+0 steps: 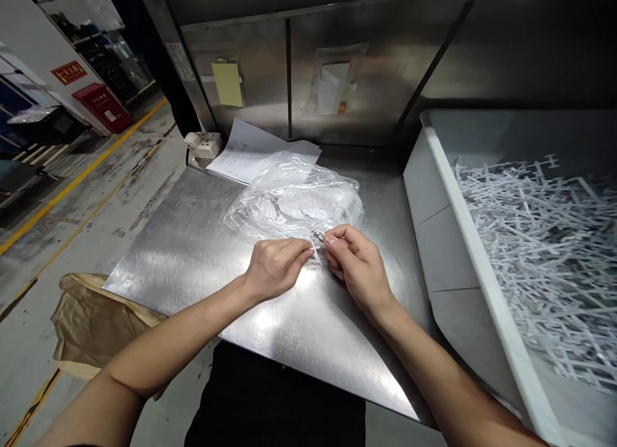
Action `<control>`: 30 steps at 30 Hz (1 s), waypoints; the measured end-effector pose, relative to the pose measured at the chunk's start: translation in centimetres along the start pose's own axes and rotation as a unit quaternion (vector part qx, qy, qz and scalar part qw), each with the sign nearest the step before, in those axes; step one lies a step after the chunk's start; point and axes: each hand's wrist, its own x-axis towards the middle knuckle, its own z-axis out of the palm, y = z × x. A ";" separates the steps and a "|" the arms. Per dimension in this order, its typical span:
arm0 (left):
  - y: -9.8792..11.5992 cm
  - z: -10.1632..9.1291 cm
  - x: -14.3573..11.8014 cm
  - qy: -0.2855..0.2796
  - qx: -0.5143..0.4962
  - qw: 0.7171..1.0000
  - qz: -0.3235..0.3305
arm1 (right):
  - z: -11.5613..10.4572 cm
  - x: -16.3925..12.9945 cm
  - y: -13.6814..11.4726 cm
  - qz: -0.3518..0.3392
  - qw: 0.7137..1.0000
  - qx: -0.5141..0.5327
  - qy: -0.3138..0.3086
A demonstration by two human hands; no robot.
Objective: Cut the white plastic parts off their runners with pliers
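Observation:
My left hand [276,266] is closed, its thumb and fingertips pinching a small white plastic piece [315,249] with thin crossing arms. My right hand [360,267] is closed as well and grips a small shiny metal tool [318,235]; its tip points left, and its exact kind is too small to make out. The tool is right beside the white piece. Just beyond both hands, a clear plastic bag [299,200] with many tiny specks inside lies on the steel table [193,241].
On the right stands a large grey bin [448,177] heaped with thin white plastic sprues [544,254]. Printed papers [250,151] and a power socket [206,144] sit at the table's back left. An open brown paper bag [96,325] is beside the left edge.

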 end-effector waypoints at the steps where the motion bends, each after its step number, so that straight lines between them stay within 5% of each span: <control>1: -0.1 -0.2 0.1 0.002 -0.007 1.000 -0.008 | -0.2 0.1 -0.1 0.000 1.000 0.009 0.004; 10: -0.3 -1.7 0.7 0.037 -0.137 0.982 -0.123 | -1.0 0.1 -1.2 -0.047 0.997 -0.055 -0.006; 30: -0.6 -1.5 0.6 0.064 -0.142 0.986 -0.065 | -1.3 -0.3 -2.6 -0.121 0.981 -0.150 -0.028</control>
